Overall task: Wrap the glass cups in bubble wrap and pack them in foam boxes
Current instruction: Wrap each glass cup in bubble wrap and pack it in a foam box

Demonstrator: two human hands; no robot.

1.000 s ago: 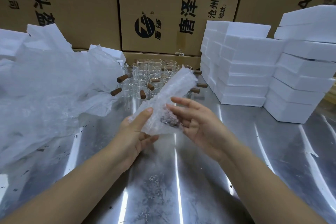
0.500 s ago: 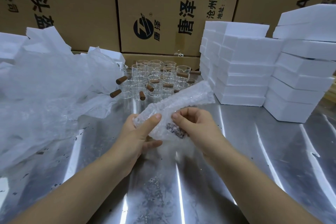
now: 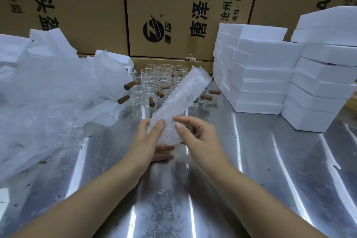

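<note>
Both hands, left (image 3: 148,139) and right (image 3: 195,133), pinch bubble-wrapped cup (image 3: 173,108) at lower end; light, probably fragile, squashy; grip padded middle

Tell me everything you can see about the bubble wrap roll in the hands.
The bubble wrap roll is a long, translucent white tube with a bumpy surface; something dark shows through near its lower end. It is held tilted above the metal table, upper end pointing up and right. The left hand grips its lower end, thumb on top; the right hand pinches it alongside.
</note>
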